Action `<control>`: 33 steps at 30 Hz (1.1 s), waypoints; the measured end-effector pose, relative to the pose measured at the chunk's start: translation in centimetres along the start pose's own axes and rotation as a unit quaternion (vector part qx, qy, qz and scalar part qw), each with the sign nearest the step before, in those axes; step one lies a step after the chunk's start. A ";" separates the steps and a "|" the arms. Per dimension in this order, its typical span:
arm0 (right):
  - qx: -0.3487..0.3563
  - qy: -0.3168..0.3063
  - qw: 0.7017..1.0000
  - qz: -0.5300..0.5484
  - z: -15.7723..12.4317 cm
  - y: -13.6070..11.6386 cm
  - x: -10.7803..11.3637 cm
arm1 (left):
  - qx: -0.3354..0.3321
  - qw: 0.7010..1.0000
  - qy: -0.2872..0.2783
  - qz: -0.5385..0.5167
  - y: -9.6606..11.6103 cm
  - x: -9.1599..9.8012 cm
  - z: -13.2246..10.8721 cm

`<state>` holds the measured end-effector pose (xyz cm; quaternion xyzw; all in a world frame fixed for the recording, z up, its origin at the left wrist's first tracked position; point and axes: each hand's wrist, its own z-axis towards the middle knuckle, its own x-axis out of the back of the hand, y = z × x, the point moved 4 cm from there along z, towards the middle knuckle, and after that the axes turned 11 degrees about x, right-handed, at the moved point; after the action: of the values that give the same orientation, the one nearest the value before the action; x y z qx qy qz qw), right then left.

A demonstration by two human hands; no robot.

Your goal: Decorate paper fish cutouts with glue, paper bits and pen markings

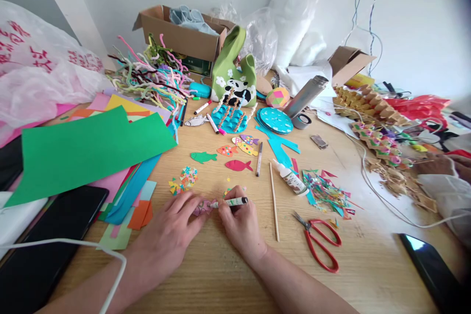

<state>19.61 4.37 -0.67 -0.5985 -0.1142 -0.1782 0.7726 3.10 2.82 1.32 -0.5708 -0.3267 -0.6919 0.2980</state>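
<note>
My right hand (241,230) grips a white marker (232,202) with a black end, its tip touching a small pink paper fish (201,207). Thumb and fingers of my left hand (172,225) hold that fish against the tabletop; parts of it are hidden under them. Dark curved marks show on the fish. Just beyond my hands lie a green paper fish (203,157), a red paper fish (238,165), an orange spotted fish (226,150) and other patterned ones. Small piles of coloured paper bits (189,176) sit above my left hand.
On the right are red-handled scissors (322,245), a wooden stick (274,201), a glue bottle (293,179) and paper scraps (327,194). Green paper sheets (91,152) cover the left. A white cable (73,242) crosses my left forearm. Another person's hand (437,164) is at far right.
</note>
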 end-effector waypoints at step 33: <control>-0.016 -0.012 1.000 0.023 -0.3 0.5 -0.2 | 0.006 0.999 -0.037 -0.007 0.0 -0.3 -0.1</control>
<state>19.64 4.20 -1.26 -0.6153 -0.1071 -0.1545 0.7655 3.09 2.77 1.06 -0.5914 -0.3458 -0.6706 0.2844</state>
